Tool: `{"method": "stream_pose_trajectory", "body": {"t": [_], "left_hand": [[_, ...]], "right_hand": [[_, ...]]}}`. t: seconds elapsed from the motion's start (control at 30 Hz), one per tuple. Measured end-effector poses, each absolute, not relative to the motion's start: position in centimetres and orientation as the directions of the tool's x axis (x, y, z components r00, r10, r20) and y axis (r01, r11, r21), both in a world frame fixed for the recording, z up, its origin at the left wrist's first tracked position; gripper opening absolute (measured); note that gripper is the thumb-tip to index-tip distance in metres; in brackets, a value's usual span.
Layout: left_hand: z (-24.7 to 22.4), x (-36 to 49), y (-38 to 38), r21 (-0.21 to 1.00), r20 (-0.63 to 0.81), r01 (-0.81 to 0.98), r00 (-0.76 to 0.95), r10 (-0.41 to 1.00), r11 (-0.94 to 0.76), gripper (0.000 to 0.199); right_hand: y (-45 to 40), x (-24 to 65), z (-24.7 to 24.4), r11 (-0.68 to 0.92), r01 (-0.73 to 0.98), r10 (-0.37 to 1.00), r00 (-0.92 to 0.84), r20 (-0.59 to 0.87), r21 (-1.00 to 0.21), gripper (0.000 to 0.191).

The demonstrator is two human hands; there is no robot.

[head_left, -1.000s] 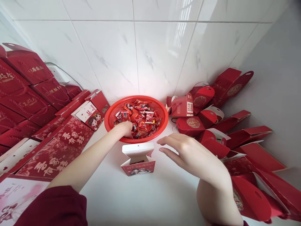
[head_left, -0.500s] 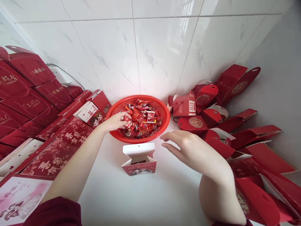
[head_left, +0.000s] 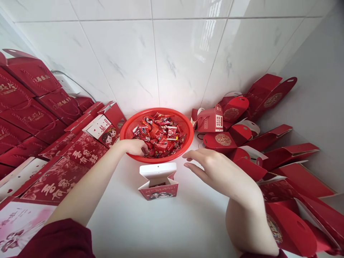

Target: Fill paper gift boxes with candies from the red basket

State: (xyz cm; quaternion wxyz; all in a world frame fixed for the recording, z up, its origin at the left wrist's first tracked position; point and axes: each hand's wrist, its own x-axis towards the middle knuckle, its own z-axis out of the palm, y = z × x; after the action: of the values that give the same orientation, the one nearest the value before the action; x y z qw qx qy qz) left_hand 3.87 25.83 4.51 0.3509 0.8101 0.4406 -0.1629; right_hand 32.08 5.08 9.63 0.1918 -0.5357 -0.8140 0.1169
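My left hand [head_left: 135,147] reaches over the left rim of a red plastic basket [head_left: 188,139]. Its fingers curl down among red wrapped candies [head_left: 161,134], and what they grip is hidden. In front of the basket stands a small red-and-white gift box [head_left: 158,182], its white lid flap up and its top open. A cartoon couple is printed on its front, partly visible. My right hand [head_left: 204,163] hovers to the right of the box, palm down, thumb and fingers apart with nothing in them, touching neither box nor basket.
Dark red gift bags with rope handles [head_left: 34,86] are stacked at the left, beside red boxes [head_left: 64,175]. More red boxes, some with gold emblems [head_left: 223,139], crowd the right side. A tiled wall [head_left: 182,64] rises behind the basket, and a white power strip [head_left: 66,83] lies against it.
My left hand has moved slightly down and deeper into the candies; the flower-patterned candy at its fingertips is out of sight now. My right hand and the gift box stay put.
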Motion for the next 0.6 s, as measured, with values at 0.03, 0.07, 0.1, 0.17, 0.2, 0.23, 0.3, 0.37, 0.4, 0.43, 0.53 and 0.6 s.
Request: {"method": "stream_pose_trajectory", "body": {"t": [0.03, 0.07, 0.1, 0.17, 0.2, 0.23, 0.3, 0.37, 0.4, 0.43, 0.53, 0.6], "left_hand": [[4.5, 3.9, 25.9, 0.410, -0.604, 0.831, 0.556, 0.571, -0.376, 0.030], [4.5, 3.9, 26.0, 0.403, -0.625, 0.828, 0.560, 0.543, -0.390, 0.031], [4.7, 4.0, 26.1, 0.403, -0.640, 0.821, 0.569, 0.517, -0.404, 0.032], [4.9, 4.1, 26.4, 0.406, -0.652, 0.804, 0.588, 0.478, -0.435, 0.032], [4.9, 4.1, 26.5, 0.407, -0.651, 0.796, 0.597, 0.469, -0.449, 0.032], [4.9, 4.2, 26.6, 0.405, -0.645, 0.788, 0.605, 0.466, -0.463, 0.033], [4.5, 4.2, 26.7, 0.401, -0.622, 0.772, 0.625, 0.471, -0.494, 0.028], [4.1, 4.3, 26.7, 0.406, -0.581, 0.748, 0.654, 0.484, -0.525, 0.023], [4.0, 4.3, 26.6, 0.413, -0.552, 0.735, 0.672, 0.494, -0.538, 0.023], [3.9, 4.3, 26.5, 0.421, -0.518, 0.721, 0.689, 0.507, -0.550, 0.026], [4.0, 4.3, 25.9, 0.445, -0.385, 0.688, 0.724, 0.572, -0.573, 0.029], [4.5, 4.4, 25.4, 0.454, -0.270, 0.683, 0.717, 0.642, -0.572, 0.032]], "right_hand": [[5.1, 32.1, 9.6, 0.393, 0.829, 0.919, -0.348, 0.183, -0.396, 0.017], [5.1, 32.1, 9.7, 0.389, 0.832, 0.921, -0.345, 0.179, -0.397, 0.017], [5.1, 32.1, 9.7, 0.385, 0.833, 0.923, -0.343, 0.176, -0.397, 0.017], [5.1, 32.1, 9.8, 0.382, 0.834, 0.924, -0.341, 0.172, -0.398, 0.017], [5.1, 32.0, 9.8, 0.381, 0.834, 0.925, -0.341, 0.169, -0.399, 0.017], [5.1, 32.0, 9.9, 0.378, 0.835, 0.926, -0.341, 0.164, -0.400, 0.017], [5.2, 31.9, 10.0, 0.369, 0.837, 0.929, -0.339, 0.147, -0.404, 0.016], [5.3, 31.9, 10.1, 0.360, 0.841, 0.933, -0.338, 0.128, -0.404, 0.015], [5.3, 31.8, 10.1, 0.358, 0.843, 0.933, -0.338, 0.123, -0.403, 0.015], [5.3, 31.8, 10.1, 0.357, 0.843, 0.933, -0.339, 0.118, -0.401, 0.014], [5.3, 31.7, 10.1, 0.359, 0.845, 0.932, -0.344, 0.112, -0.397, 0.014], [5.3, 31.6, 10.0, 0.360, 0.845, 0.932, -0.344, 0.112, -0.395, 0.015]]}}
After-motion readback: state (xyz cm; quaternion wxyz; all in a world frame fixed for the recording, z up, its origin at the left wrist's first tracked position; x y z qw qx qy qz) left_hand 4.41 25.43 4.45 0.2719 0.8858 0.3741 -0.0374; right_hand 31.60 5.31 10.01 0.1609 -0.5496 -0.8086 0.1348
